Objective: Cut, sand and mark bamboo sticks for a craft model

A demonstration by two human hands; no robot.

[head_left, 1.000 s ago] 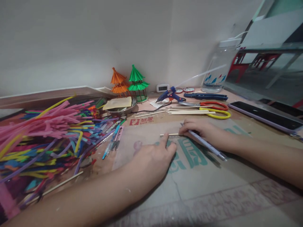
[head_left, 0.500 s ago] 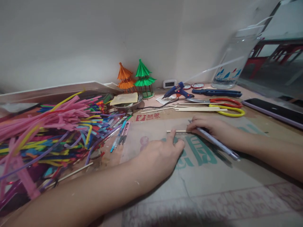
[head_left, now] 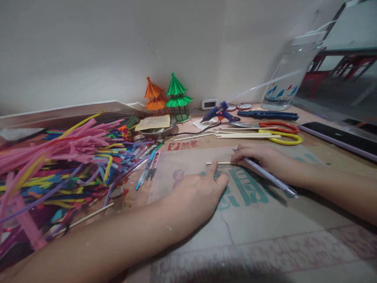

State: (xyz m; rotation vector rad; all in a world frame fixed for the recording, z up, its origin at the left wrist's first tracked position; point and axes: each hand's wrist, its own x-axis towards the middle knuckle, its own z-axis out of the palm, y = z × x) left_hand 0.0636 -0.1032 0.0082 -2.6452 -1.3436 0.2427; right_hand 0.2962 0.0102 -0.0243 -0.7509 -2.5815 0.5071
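Observation:
A thin wooden stick [head_left: 224, 163] lies on the semi-transparent sheet in front of me, beside a narrow strip with faint markings, perhaps a ruler. My left hand [head_left: 200, 192] rests there with its index fingertip pressing on the stick and its thumb spread away; the other fingers are hidden. At the stick's right end, the fingers of my right hand [head_left: 255, 159] are bent down and cover that end. A purplish clear pen [head_left: 269, 177] is held in this hand, its tip pointing to the far left and its rear end slanting toward me.
Pipe cleaners [head_left: 73, 157] are heaped at left, with pens [head_left: 145, 169] beside them. Behind stand orange [head_left: 154, 96] and green [head_left: 178, 98] pagoda models, a bowl [head_left: 159, 127] and a glue gun [head_left: 218, 112]. Sticks [head_left: 244, 135], scissors [head_left: 284, 137], a phone [head_left: 338, 137] and a jar [head_left: 282, 82] are at right.
The whole view has shifted very slightly. Both hands, the stick and the pen keep the same places relative to each other.

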